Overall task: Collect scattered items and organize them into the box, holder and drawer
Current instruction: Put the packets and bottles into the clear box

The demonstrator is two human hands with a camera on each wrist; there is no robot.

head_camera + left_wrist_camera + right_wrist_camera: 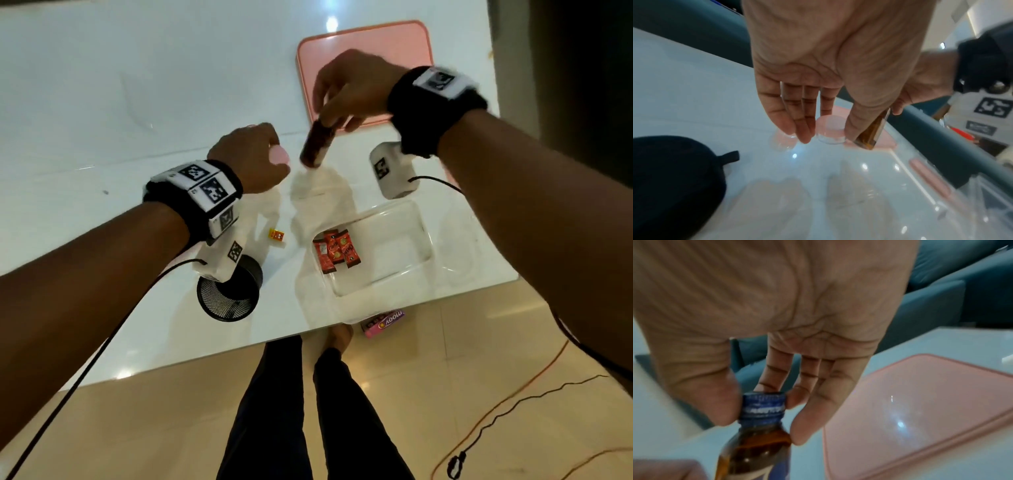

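My right hand (330,116) pinches the blue cap of a small brown bottle (313,147) and holds it tilted above the white table, between the pink lid (363,68) and the clear box (416,219). In the right wrist view, thumb and fingers of my right hand (762,408) close round the cap of the bottle (756,451). My left hand (277,150) pinches a small clear jar with a pink lid (280,158), just left of the bottle. In the left wrist view the jar (831,129) sits between fingers and thumb of my left hand (828,138).
Several red sachets (337,251) lie in the clear box. A black mesh holder (227,294) stands near the table's front edge, under my left wrist. A small orange item (276,235) lies between holder and box. A pink carton (383,322) lies below the table edge.
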